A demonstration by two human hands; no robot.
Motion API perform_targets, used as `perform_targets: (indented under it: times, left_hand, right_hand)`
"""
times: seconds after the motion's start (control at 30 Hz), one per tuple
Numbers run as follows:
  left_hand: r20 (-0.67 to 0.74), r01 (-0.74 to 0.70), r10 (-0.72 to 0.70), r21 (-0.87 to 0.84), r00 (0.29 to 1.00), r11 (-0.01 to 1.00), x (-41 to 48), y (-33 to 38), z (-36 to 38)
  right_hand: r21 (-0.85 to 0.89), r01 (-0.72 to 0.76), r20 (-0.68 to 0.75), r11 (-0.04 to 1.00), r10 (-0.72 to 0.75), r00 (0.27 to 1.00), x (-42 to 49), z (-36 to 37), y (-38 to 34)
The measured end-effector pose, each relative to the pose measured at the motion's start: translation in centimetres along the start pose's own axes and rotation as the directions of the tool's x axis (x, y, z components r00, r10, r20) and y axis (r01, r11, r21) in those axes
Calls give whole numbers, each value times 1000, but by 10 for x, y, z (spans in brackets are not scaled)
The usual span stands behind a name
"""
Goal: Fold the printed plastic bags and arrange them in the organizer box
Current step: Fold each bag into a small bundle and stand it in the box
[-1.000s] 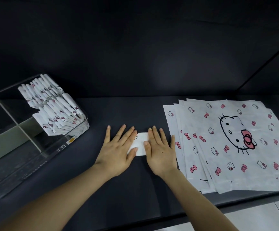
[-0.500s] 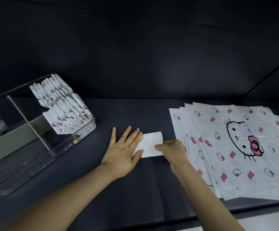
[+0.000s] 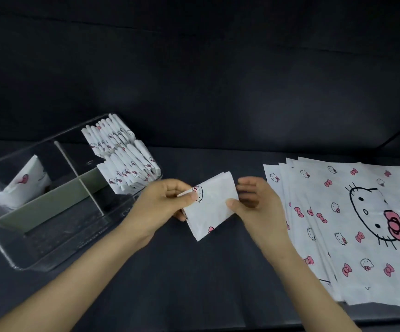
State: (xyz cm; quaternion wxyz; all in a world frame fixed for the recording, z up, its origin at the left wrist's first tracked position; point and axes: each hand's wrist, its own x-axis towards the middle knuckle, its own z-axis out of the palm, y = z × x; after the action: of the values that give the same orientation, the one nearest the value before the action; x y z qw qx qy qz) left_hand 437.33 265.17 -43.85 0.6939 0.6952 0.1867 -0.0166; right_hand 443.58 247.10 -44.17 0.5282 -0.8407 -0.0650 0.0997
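Observation:
A folded white printed bag (image 3: 212,207) is held above the dark table between both hands. My left hand (image 3: 163,204) pinches its left edge with thumb and fingers. My right hand (image 3: 254,204) grips its right edge, thumb in front and fingers behind. To the left stands the clear organizer box (image 3: 57,245) with grey dividers. Its far right compartment holds several folded bags (image 3: 122,154) standing on edge. A stack of flat printed bags (image 3: 352,226) lies at the right.
Another folded bag (image 3: 24,185) leans in the box's left compartment. The near compartments of the box show only their floor. The table's front edge runs along the bottom right. A dark wall rises behind the table.
The folded bag lay flat under both palms; my right hand then pinched its edge, and now both hands have lifted it off the table, tilted. The view has shifted right.

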Motion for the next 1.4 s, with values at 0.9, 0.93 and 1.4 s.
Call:
perform_targets:
  times: [0.9,0.93,1.4]
  left_hand:
    - [-615,262,475,743,629,616,-24,-37,-229]
    - [-649,262,457,708,608,656,-25,-39,-233]
    - [-743,-216,-60,-270,667,938,-51,-56,-236]
  right_hand:
    - [347,250,126,904,-309,943,-9,205,-149]
    - [333,261,121,906,-316,941,-7,216,-151]
    - [-260,464,369,847,-358,858,-29,304,-128]
